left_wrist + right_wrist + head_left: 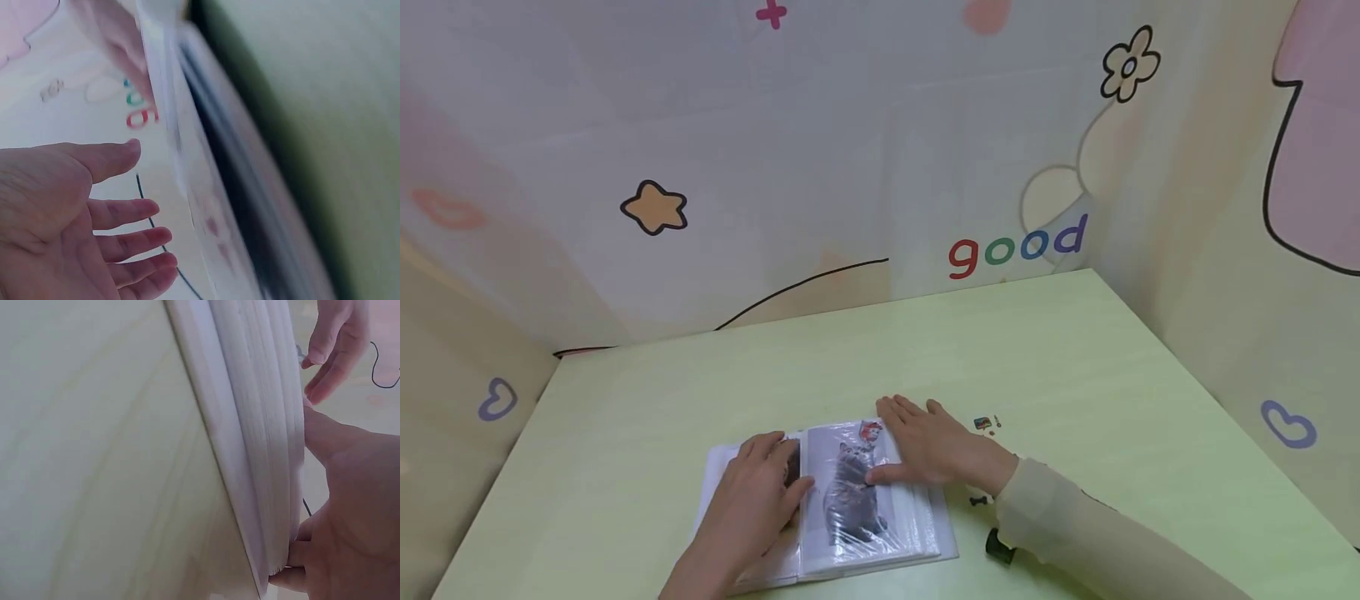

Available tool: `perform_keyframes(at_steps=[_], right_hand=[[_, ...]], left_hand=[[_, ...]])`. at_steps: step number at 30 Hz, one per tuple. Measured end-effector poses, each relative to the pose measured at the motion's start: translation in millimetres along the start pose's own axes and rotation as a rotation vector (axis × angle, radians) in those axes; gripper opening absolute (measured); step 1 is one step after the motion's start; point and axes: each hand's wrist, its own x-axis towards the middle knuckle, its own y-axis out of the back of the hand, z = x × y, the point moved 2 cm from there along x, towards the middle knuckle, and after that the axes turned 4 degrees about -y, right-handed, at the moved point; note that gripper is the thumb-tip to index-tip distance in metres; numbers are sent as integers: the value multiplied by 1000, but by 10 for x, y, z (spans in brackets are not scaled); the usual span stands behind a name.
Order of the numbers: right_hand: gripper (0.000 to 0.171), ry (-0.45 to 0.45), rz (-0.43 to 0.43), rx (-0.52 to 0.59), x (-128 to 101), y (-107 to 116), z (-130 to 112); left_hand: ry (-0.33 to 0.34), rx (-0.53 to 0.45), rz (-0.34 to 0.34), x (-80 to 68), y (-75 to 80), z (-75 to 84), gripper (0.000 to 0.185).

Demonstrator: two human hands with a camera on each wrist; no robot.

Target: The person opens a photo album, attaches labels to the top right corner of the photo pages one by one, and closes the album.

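Note:
A photo album point(934, 521) with clear plastic sleeves lies spread on the table. Its right page shows a picture of a grey cat point(850, 500), with a small red-and-white figure point(871, 432) at the top corner. My left hand point(756, 492) rests over the left page, fingers loosely bent and thumb near the centre fold; it covers most of that page's picture. Across the right page's upper outer edge lies my right hand point(932, 446), fingers extended and thumb on the cat picture. In the right wrist view, the right fingertips point(289, 579) touch the stacked page edges.
Right of the album lie a small colourful rectangle point(982, 423), tiny bits beside it, and a dark bone-shaped piece point(977, 501). A black object point(999, 547) sits by the right sleeve, partly hidden. Printed cloth walls point(820, 167) enclose the pale green table point(647, 417).

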Motion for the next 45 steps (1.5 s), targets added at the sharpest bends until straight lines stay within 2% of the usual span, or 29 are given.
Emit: perform_keyframes(at_steps=[6, 10, 16, 19, 24, 27, 36, 45], right_hand=[[100, 26, 2, 46, 11, 17, 1], [92, 30, 12, 77, 17, 34, 12], [86, 49, 15, 128, -4, 65, 19], [84, 39, 24, 151, -41, 88, 3], [83, -3, 52, 132, -109, 120, -42], [83, -23, 68, 115, -149, 144, -66], [84, -81, 47, 102, -255, 175, -117], [84, -48, 17, 103, -306, 143, -134]], left_hand=[[100, 17, -19, -43, 134, -367, 57], [126, 3, -30, -58, 209, -596, 58], [166, -19, -67, -90, 244, -801, 60], [192, -12, -102, -85, 212, -843, 60], [277, -28, -216, -58, 136, -893, 67], [304, -34, -264, -36, 100, -906, 70], [248, -1, -272, -17, 79, -876, 65], [226, 20, -284, -4, 80, -878, 63]])
